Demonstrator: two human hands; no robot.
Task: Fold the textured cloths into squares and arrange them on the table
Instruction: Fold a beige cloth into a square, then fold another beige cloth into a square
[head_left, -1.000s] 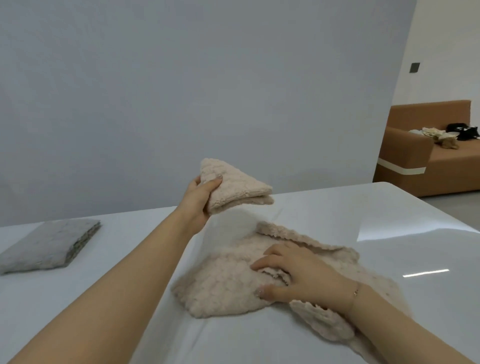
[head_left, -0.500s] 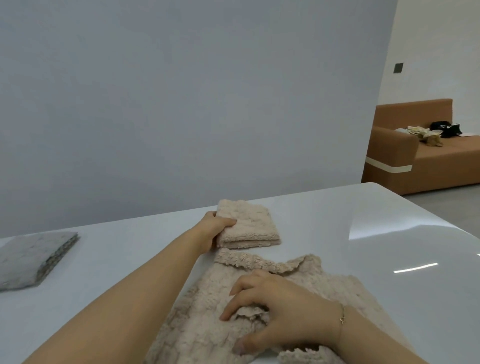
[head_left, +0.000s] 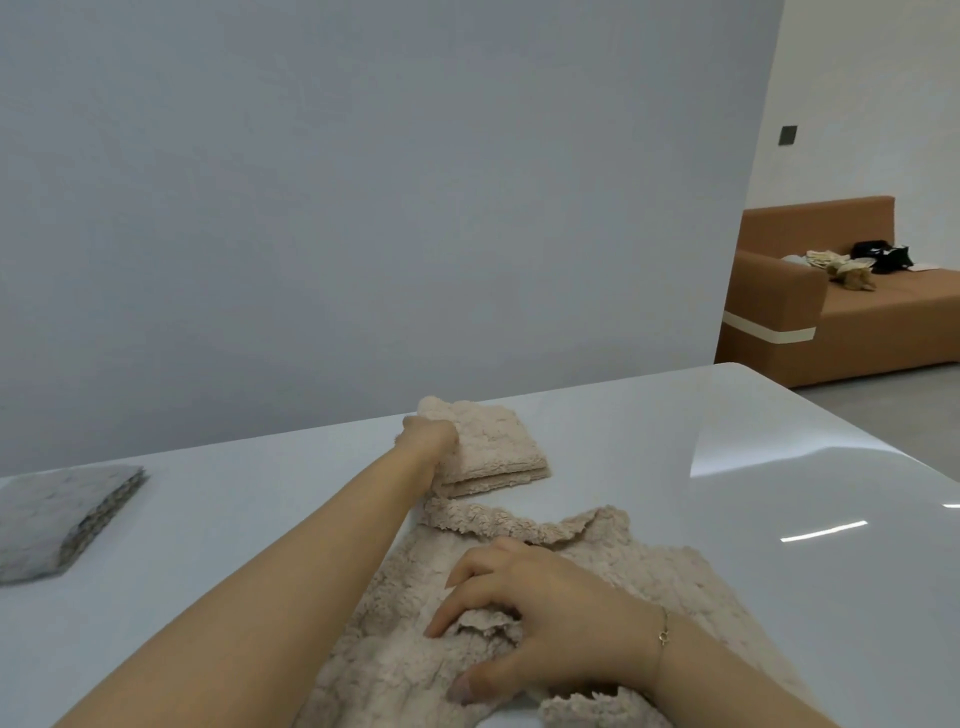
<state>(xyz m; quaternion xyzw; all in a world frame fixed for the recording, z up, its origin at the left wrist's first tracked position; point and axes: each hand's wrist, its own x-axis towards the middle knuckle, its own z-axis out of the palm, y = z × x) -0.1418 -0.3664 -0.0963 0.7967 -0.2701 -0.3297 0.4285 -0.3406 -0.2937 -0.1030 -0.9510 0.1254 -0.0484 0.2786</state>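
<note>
Looking at the head view, the only one here: a glossy white table filled the lower half of the frame, with a plain grey wall behind it.

Left hand was stretched out to the middle of the frame, sitting on the left edge of a folded beige cloth. That cloth was a neat layered square lying flat on the table. Fingers were mostly hidden from this angle, so honestly couldn't tell if the hand was gripping the cloth or just pressing on it.

Right hand was lower centre, on top of an unfolded beige cloth that was spread out and rumpled across the bottom of the frame. Its fingers were curled and the thumb tucked in from below, pinching a bunched-up fold of that cloth. A thin bracelet was on that wrist. The unfolded cloth's far edge came just beside the folded one, maybe touching, hard to say.

Over at the left edge of the frame a folded grey cloth lay flat on the table, well apart from the beige ones.

Upper right, past the table, was a brown sofa with some light and dark stuff piled on the seat, too small to make out.
</note>
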